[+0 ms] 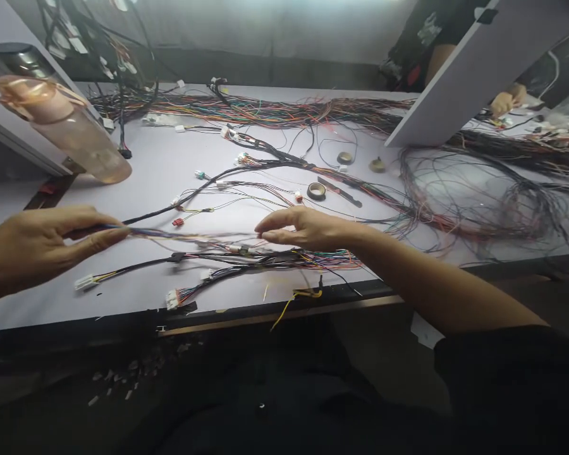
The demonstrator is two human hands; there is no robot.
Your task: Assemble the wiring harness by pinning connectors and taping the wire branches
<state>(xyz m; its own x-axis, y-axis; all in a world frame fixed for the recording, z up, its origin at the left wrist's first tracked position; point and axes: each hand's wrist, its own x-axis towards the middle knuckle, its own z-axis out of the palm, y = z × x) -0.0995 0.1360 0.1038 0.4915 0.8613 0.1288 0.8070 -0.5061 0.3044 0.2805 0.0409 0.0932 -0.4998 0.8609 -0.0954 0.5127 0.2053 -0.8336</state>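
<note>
My left hand (52,249) is closed on a thin bundle of wires (165,234), some blue, held between thumb and fingers. Those wires stretch right, above the white table, to my right hand (308,227), whose thumb and fingertips are closed round their far part. A black-sleeved cable (180,201) also runs out from by my left fingertips toward the taped harness (308,165). Below the stretched wires lie harness branches ending in a white connector (85,282) and a larger white connector (173,299). A small red connector (177,222) rests between my hands.
A bottle (76,120) leans at the left. Tape rolls (317,191) and a dark flat blade-like strip (340,191) lie beyond my right hand. Long wire bundles (265,109) line the back. A panel (469,69) and coiled wires (474,221) stand right; another person's hand (507,100) shows beyond.
</note>
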